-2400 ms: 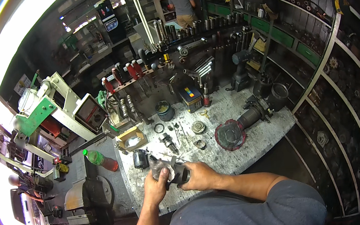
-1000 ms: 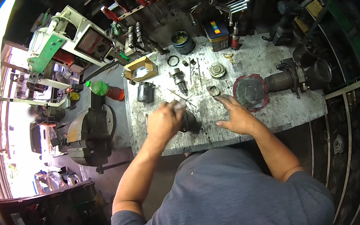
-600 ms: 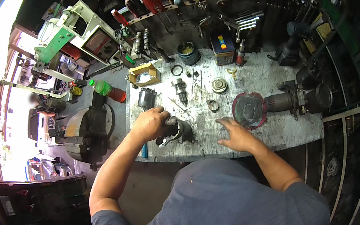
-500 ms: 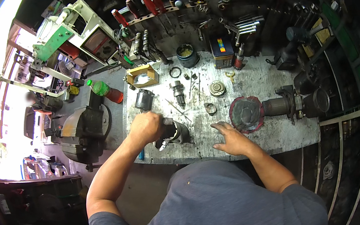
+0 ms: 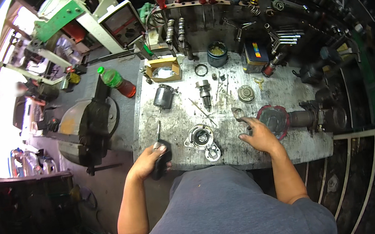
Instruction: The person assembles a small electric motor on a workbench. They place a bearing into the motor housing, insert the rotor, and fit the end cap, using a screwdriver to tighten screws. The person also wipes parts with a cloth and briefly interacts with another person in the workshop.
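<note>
My left hand (image 5: 148,161) is closed round a screwdriver (image 5: 159,131) with a thick black handle, its thin metal shaft pointing away from me. Right of that hand, near the bench's front edge, stands a round metal starter housing (image 5: 200,136), its open face up and a smaller flange nearest me. My right hand (image 5: 259,135) is open, thumb and fingers apart. Its fingertips are close to a small metal ring (image 5: 238,112); whether they touch it I cannot tell. Beyond the housing lie a gear shaft (image 5: 204,94), a dark cylinder (image 5: 163,96) and a round cap (image 5: 246,93).
A bench vise (image 5: 85,128) stands at left, beside a green-capped bottle (image 5: 118,82). A cardboard box (image 5: 163,70), a grease tin (image 5: 217,56) and a black ring (image 5: 201,70) sit at the back. A red-edged round pad (image 5: 275,121) and a motor part (image 5: 302,118) lie right.
My left hand has drawn back from the housing toward me, holding the screwdriver. The housing now shows its open face upward. My right hand is nearer the metal ring. The whole view has shifted.
</note>
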### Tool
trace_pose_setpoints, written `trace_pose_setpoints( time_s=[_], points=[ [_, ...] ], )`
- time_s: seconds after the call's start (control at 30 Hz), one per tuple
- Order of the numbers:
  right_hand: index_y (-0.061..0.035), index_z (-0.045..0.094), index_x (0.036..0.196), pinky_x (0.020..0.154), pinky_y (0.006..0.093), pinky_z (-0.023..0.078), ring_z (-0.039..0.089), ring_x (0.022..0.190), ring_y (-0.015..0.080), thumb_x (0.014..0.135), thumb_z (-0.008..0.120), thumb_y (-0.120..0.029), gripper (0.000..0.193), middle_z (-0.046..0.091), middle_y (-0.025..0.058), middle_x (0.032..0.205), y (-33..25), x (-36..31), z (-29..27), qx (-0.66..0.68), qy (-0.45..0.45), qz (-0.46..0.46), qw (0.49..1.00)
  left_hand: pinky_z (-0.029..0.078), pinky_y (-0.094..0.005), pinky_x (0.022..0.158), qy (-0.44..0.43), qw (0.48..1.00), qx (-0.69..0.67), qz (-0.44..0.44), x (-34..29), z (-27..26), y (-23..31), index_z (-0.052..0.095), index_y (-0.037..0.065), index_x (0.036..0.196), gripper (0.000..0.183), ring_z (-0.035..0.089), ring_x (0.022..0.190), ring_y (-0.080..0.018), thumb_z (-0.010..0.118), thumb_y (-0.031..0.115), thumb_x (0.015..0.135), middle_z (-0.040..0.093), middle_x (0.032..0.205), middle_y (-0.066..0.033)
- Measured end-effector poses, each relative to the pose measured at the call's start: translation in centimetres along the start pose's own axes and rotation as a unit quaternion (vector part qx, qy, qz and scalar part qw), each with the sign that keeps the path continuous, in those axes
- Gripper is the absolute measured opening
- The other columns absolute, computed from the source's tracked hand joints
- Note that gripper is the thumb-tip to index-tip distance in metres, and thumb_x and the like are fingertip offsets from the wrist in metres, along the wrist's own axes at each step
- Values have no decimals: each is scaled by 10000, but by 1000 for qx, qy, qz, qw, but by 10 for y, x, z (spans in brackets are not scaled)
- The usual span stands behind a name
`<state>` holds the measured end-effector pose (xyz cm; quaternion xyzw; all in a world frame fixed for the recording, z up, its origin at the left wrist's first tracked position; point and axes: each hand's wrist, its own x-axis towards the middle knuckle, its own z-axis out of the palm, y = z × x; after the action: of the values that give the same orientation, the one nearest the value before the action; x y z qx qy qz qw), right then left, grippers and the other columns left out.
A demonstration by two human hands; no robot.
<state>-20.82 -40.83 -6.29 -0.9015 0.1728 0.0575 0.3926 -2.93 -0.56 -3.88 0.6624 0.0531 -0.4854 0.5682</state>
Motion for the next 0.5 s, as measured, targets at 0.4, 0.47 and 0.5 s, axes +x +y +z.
trace_pose_setpoints(
  time_s=[0.4, 0.47, 0.5],
  points=[
    [8, 777, 1231, 997, 500, 584, 746, 1117, 468, 977, 780, -236, 352, 776, 295, 1173, 58, 40, -11, -59, 204, 183, 960, 533, -466, 1061, 251, 909, 297, 149, 84, -110, -41, 660, -70, 1354, 711, 710, 1210, -386, 741, 553, 1020, 738, 1276, -294],
    [-3, 764, 1272, 1002, 495, 583, 744, 1143, 463, 987, 777, -266, 388, 779, 294, 1179, 82, 78, -18, -56, 267, 225, 935, 508, -468, 1139, 212, 897, 369, 124, 86, -97, -21, 624, -64, 1463, 766, 666, 1337, -436, 777, 519, 990, 698, 1384, -326],
    [1, 753, 1292, 1015, 500, 580, 739, 1174, 453, 987, 779, -278, 414, 772, 296, 1211, 94, 99, -20, -62, 277, 235, 930, 491, -478, 1173, 214, 878, 408, 129, 84, -89, -11, 612, -52, 1473, 781, 609, 1404, -461, 830, 481, 946, 623, 1495, -331]
  ],
)
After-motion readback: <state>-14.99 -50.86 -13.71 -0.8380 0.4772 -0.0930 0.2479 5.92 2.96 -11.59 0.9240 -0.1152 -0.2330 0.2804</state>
